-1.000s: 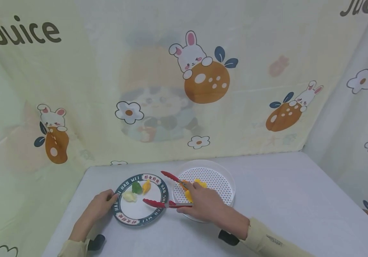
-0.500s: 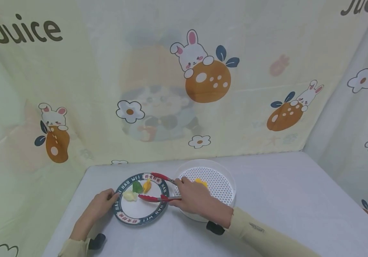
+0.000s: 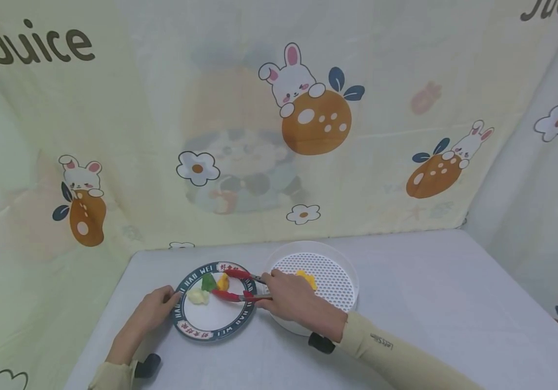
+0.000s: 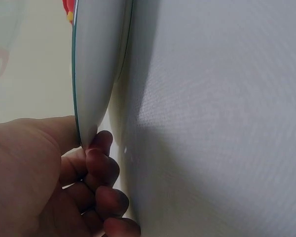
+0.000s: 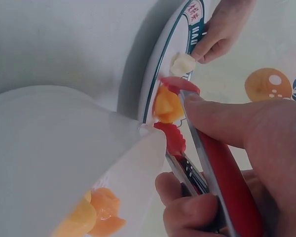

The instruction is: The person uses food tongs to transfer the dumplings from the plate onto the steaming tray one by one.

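Note:
My left hand (image 3: 149,309) pinches the left rim of a round plate (image 3: 186,329) with a green patterned border; the left wrist view shows thumb above and curled fingers under the plate's edge (image 4: 96,59). In my right hand (image 3: 289,295) I hold red-tipped metal tongs (image 5: 227,182). Their tips are parted on either side of a crinkled yellow-orange piece (image 5: 167,104) that looks like a small dumpling. Beside it on the plate sit a green piece (image 3: 208,282) and a pale cream one (image 3: 198,296).
A round white basket (image 3: 342,265) with a perforated bottom stands right of the plate, partly behind my right hand. Inside it are a yellow piece (image 3: 306,278) and an orange one (image 5: 105,210). A printed curtain (image 3: 240,227) hangs behind the white table (image 3: 406,303).
My right hand has moved left from over the basket, bringing the tongs over the plate. The tong tips have drawn closer together around the yellow-orange piece. My left hand stays at the rim.

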Demonstrator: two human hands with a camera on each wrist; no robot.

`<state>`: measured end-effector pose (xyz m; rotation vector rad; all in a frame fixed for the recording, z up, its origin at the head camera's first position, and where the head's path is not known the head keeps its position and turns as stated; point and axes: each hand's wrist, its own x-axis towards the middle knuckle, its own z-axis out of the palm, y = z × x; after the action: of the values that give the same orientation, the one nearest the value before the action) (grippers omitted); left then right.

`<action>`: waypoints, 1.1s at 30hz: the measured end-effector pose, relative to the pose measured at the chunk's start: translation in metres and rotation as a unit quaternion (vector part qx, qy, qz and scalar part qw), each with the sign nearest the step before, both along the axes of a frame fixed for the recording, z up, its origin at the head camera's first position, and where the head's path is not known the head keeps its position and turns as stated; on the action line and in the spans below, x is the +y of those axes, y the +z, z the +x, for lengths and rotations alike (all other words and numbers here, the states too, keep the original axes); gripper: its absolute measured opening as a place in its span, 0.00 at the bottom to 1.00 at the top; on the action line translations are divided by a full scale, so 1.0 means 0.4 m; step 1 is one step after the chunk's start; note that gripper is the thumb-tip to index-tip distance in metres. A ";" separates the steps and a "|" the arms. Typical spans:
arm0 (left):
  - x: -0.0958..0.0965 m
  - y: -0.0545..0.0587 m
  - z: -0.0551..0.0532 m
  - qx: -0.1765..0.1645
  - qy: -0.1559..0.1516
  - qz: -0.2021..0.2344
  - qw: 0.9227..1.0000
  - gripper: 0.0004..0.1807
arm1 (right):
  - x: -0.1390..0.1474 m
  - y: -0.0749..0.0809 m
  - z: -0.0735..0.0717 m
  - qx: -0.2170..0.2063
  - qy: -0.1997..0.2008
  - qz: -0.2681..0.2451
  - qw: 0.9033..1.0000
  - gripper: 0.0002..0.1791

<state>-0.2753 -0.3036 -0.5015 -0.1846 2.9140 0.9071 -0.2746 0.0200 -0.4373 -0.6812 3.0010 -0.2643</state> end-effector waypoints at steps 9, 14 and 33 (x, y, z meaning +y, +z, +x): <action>0.001 0.001 0.003 0.011 -0.004 0.001 1.000 0.15 | 0.009 -0.005 0.004 0.009 0.023 -0.017 1.000 0.23; 0.001 -0.001 0.003 0.012 -0.003 0.000 1.000 0.15 | 0.013 -0.012 0.004 0.013 0.030 -0.025 0.999 0.19; 0.005 0.000 0.003 0.010 0.000 -0.003 1.000 0.14 | 0.035 0.015 0.017 -0.001 0.001 -0.056 0.998 0.28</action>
<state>-0.2742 -0.3018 -0.5016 -0.1765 2.9358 0.9043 -0.2679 0.0338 -0.4311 -0.6929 3.0014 -0.4361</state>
